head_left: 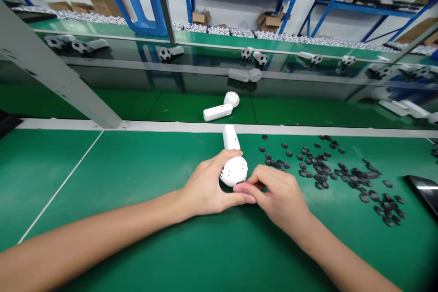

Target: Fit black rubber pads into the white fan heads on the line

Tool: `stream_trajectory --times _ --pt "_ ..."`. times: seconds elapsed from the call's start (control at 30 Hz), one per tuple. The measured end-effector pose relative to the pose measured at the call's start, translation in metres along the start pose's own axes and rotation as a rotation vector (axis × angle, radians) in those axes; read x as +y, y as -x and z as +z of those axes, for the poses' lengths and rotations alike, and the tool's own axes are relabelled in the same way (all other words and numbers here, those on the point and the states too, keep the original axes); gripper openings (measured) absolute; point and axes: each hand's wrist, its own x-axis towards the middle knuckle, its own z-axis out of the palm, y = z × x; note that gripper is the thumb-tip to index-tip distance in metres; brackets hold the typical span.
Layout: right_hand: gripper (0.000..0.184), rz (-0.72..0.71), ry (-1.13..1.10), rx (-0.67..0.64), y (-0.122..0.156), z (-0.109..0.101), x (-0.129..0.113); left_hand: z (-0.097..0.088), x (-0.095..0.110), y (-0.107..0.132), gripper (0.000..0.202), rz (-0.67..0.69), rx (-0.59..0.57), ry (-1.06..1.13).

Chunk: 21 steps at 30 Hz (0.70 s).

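Note:
Over the green table, my left hand (208,185) is wrapped round a white device with a ball-shaped head (234,171) and a straight handle (230,138) pointing away from me. The ball is mostly white, with small dark slots and a few black patches on its left side. My right hand (278,191) is closed in a pinch at the ball's lower right edge, thumb and forefinger on a small black piece (241,182) touching the ball. Much of that piece is hidden by the fingers. To the right lie many loose black pieces (321,169).
Beyond a pale metal rail (171,126), another white ball-headed device (219,111) lies on a green surface. Farther back, black-patched ones (164,53) line a dark strip. A slanted metal post (61,68) stands left, a black flat object (422,194) right, a blue stool (142,23) behind.

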Motion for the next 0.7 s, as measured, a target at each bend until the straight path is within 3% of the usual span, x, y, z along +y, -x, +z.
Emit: stream_trajectory --times 0.2,0.37,0.47,0.57,0.7 --pt "0.032 -0.094 0.047 0.023 -0.004 -0.003 0.003 0.000 0.002 -0.002 0.082 0.013 0.016 0.039" --pt "0.022 -0.147 -0.079 -0.122 -0.014 -0.014 0.011 -0.002 -0.003 -0.007 0.065 0.084 0.040 0.104" --pt "0.026 -0.086 -0.116 -0.145 -0.018 -0.031 0.022 -0.007 -0.008 -0.008 0.052 0.100 0.105 0.172" --pt "0.027 0.047 -0.015 -0.127 -0.020 -0.048 0.037 -0.013 -0.013 -0.009 0.047 0.126 0.127 0.293" --pt "0.022 0.091 0.161 -0.300 -0.019 -0.055 0.054 -0.019 -0.018 -0.013 0.042 0.161 0.162 0.394"
